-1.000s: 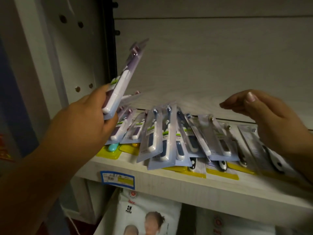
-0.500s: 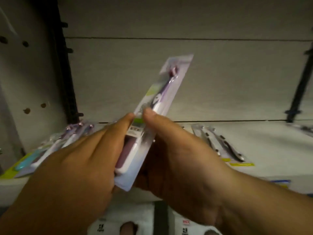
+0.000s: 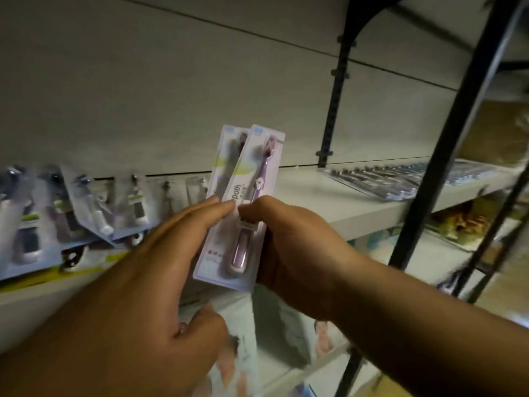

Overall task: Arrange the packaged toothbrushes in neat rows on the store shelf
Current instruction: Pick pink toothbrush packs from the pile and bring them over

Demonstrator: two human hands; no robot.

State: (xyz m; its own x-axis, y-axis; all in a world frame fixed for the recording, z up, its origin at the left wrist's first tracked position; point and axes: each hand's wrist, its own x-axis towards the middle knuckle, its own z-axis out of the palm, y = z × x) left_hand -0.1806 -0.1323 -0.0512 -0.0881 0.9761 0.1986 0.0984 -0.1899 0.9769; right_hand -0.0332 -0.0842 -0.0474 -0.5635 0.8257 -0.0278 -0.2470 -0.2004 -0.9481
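Nearest the camera, two purple toothbrush packs [image 3: 259,173] are held up between both hands, one tucked behind the other. Their right edge is pinched by the right hand [image 3: 292,242], thumb on the front; the fingers behind are hidden and are probably curled round the back. The left hand [image 3: 154,276] is held flat, its straight fingers pressed on the left edge. The packs are stood almost upright, brush heads on top and tipped a little right. Just behind, the shelf [image 3: 329,204] is seen, with a bare stretch past the right hand. A blurred row of packs [image 3: 94,202] is laid on the left, and another row [image 3: 400,179] far to the right. The bare stretch is nearer the right hand, so the packs would need to be tipped back and laid flat there.
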